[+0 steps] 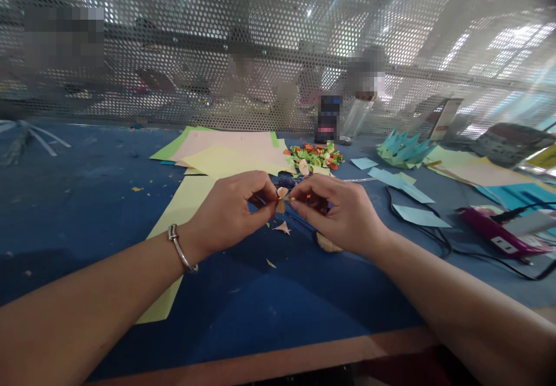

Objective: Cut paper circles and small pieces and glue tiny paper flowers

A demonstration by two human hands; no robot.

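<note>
Between my two hands is a small peach paper flower (282, 193) with curled petals. My left hand (232, 209), with a silver bangle at the wrist, pinches it from one side by thumb and forefinger. On the other side, the fingertips of my right hand (347, 209) close on its edge. Just below lie a peach paper scrap (283, 228) and a thin pale sliver (271, 263). A tan object (329, 243) is partly hidden under my right hand. Beyond the hands sits a heap of small green, orange and peach paper flowers (316, 155).
Stacked paper sheets (234, 146) lie at the back, and a long yellow strip (191, 198) runs under my left arm. To the right are light blue paper pieces (421, 216), a folded blue-green paper form (403, 150), a black cable (441, 241) and a magenta power strip (495, 232).
</note>
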